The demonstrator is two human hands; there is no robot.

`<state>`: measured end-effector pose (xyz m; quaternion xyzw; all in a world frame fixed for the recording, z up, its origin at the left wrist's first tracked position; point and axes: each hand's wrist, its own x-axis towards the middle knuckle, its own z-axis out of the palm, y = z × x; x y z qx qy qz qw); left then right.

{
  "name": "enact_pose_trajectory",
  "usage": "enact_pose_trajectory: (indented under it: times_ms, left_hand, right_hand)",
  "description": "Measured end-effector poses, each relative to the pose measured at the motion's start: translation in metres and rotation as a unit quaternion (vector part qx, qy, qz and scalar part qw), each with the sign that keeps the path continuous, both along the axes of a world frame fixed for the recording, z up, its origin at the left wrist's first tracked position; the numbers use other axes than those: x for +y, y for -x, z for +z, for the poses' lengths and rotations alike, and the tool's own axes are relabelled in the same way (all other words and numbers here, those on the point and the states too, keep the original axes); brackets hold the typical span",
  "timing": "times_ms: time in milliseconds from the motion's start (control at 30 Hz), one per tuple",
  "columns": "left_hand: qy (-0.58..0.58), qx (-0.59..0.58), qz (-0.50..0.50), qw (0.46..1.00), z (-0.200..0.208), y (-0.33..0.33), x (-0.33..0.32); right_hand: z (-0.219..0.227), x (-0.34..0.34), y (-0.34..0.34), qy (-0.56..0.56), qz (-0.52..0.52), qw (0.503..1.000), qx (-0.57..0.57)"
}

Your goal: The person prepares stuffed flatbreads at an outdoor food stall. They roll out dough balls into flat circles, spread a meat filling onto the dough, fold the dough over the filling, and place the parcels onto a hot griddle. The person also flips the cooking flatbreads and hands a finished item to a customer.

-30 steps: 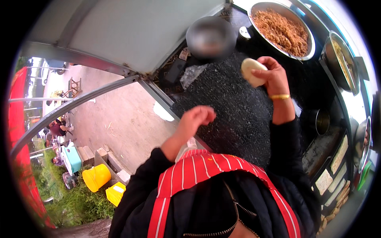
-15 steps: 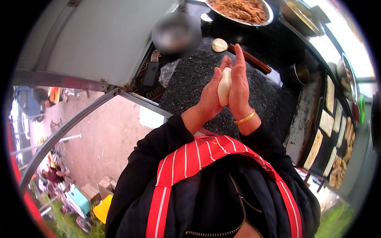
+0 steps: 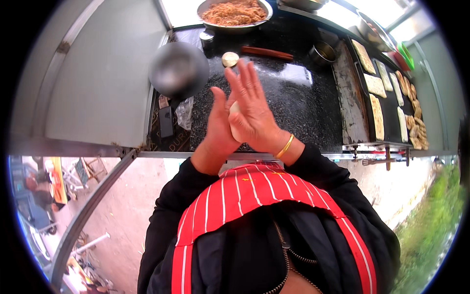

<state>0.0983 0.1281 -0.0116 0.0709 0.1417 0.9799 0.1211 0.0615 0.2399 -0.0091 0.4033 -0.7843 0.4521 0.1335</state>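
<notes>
A pale piece of dough (image 3: 237,128) is pressed between my two palms above the black speckled counter (image 3: 293,110). My left hand (image 3: 218,126) supports it from the left, thumb pointing up. Across it lies my right hand (image 3: 255,115), fingers stretched out and slanting up to the left, covering most of the dough. A gold bracelet circles my right wrist. Just beyond my fingertips a round dough ball (image 3: 230,59) rests on the counter, close to a reddish-brown stick (image 3: 267,52).
A wide bowl of reddish-brown filling (image 3: 234,13) stands at the back, near a lidded jar (image 3: 206,36). At left are a blurred round vessel (image 3: 178,70), a dark phone-like box (image 3: 166,121) and a plastic bag (image 3: 184,113). Right, a griddle (image 3: 391,110) carries flatbreads, beside a metal pot (image 3: 323,53).
My view has turned, so the counter now lies squarer and the griddle sits higher. My right hand has tilted over my left, hiding more of the dough.
</notes>
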Motion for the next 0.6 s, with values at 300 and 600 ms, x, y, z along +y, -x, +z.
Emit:
enact_pose_trajectory:
  times_ms: [300,600]
  left_hand:
    - [0.137,0.015,0.068,0.988,-0.012,0.016,0.040]
    - [0.800,0.074,0.211,0.557,-0.102,0.096,-0.003]
  right_hand:
    - [-0.010,0.012,0.005,0.022,-0.089,0.995,-0.044]
    - [-0.076,0.096,0.168,0.056,-0.107,0.954,-0.274]
